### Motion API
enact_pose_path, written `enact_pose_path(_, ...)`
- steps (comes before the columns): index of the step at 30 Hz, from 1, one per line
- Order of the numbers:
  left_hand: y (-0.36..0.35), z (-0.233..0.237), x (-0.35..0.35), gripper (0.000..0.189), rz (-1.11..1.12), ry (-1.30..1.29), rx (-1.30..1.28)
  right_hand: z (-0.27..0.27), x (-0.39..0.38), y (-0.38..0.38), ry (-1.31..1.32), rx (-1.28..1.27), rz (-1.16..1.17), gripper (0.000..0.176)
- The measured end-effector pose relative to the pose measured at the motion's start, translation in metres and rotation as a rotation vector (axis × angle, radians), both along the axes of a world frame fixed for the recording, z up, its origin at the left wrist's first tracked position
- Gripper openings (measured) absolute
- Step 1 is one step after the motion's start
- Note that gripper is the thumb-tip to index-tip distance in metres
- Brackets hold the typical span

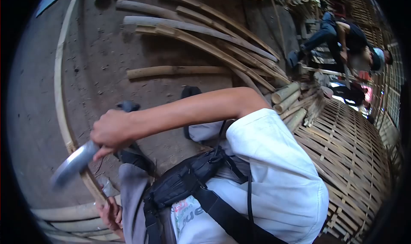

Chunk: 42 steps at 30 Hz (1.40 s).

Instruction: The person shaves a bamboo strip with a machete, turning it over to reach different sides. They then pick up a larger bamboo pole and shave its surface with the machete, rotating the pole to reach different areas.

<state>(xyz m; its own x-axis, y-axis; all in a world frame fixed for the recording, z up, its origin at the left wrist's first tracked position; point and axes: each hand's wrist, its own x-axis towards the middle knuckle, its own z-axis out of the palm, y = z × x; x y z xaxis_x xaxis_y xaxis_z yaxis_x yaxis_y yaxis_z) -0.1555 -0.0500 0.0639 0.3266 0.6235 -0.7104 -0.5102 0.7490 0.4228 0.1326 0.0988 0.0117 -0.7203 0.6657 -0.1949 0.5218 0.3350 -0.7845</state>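
My right hand (pixel 113 128) is closed on the handle of a broad metal blade (pixel 77 158), which is motion-blurred. The blade lies across a long pale bamboo strip (pixel 62 85) at the left, and I cannot tell if it is cutting in. Lower down, my left hand (pixel 110 213) is wrapped round the near end of the strip, beside my knee. A small piece of clear plastic (pixel 109 187) is near the left hand.
Split bamboo lengths (pixel 192 29) lie on the dirt floor (pixel 107 81) at the top. Bamboo poles (pixel 72 213) are at lower left, cut pieces (pixel 286 94) at centre right. A large woven bamboo panel (pixel 346 145) is at right. Another person (pixel 329 38) is at upper right.
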Motion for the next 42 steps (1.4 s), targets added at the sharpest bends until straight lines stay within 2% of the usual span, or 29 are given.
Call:
enact_pose_path(3,0.007,0.002,-0.007,0.046,-0.086,0.060,-0.009,0.005,-0.008,-0.007,-0.017,-0.002,-0.024,0.068)
enact_pose_path(5,0.013,-0.001,-0.013,0.046,-0.193,0.132,0.043,0.010,-0.001,-0.002,-0.028,0.037,0.169,0.068)
enact_pose_path(7,0.021,0.002,-0.005,0.045,-0.175,0.225,-0.052,0.000,0.005,0.014,-0.029,0.066,0.214,0.068)
enact_pose_path(9,0.033,0.000,0.000,0.038,-0.201,0.272,-0.043,-0.004,0.013,0.031,-0.065,-0.066,0.074,0.067)
enact_pose_path(13,0.049,0.001,0.008,0.027,-0.221,0.347,-0.075,-0.002,0.017,0.034,-0.044,-0.078,0.081,0.068)
enact_pose_path(15,0.048,-0.001,0.011,0.026,-0.278,0.365,-0.106,-0.014,0.026,0.046,-0.041,0.040,0.108,0.068)
enact_pose_path(18,0.053,0.002,0.016,0.024,-0.253,0.313,-0.062,-0.006,0.034,0.061,-0.051,0.004,0.129,0.067)
enact_pose_path(21,0.064,0.004,0.030,0.024,-0.213,0.240,-0.091,-0.001,0.021,0.035,-0.016,-0.050,0.013,0.066)
enact_pose_path(23,0.063,-0.003,0.044,0.026,-0.205,0.101,-0.062,0.009,0.017,0.026,-0.073,-0.045,0.150,0.067)
enact_pose_path(25,0.068,-0.002,0.062,0.027,-0.186,0.049,-0.058,0.003,0.024,0.031,-0.084,-0.024,0.186,0.068)
enact_pose_path(27,0.069,-0.012,0.071,0.023,-0.147,0.036,-0.057,-0.001,0.032,0.034,-0.098,0.050,0.091,0.068)
enact_pose_path(29,0.072,-0.018,0.078,0.023,-0.185,0.051,-0.017,0.004,0.031,0.020,-0.107,-0.041,0.047,0.068)
enact_pose_path(32,0.061,-0.024,0.080,0.023,-0.187,0.052,-0.018,0.022,0.040,0.005,-0.171,0.005,0.202,0.067)
enact_pose_path(36,0.067,-0.022,0.090,0.024,-0.178,0.056,0.031,0.009,0.058,0.011,-0.162,-0.009,-0.047,0.069)
enact_pose_path(42,0.064,-0.049,0.096,0.017,-0.181,-0.061,-0.062,0.012,0.056,-0.012,-0.177,0.021,-0.006,0.069)
